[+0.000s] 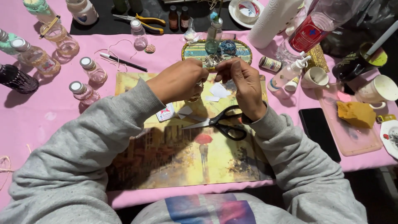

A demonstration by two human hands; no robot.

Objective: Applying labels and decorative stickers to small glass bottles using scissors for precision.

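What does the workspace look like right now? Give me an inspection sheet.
Surface: pink tablecloth, with a painted street-scene print as a work mat.
Job's things: a small object pinched between both hands, mostly hidden; white paper scraps just below.
Clutter: black-handled scissors on the print; small capped glass bottles at left; yellow-handled pliers; oval decorated tray; paper towel roll; yellow sponge on a pink board; black phone.
Hands: left hand and right hand raised together, fingertips closed on the object.
Cables: nothing seen; only loose twine.
Surroundings: dark floor at right.
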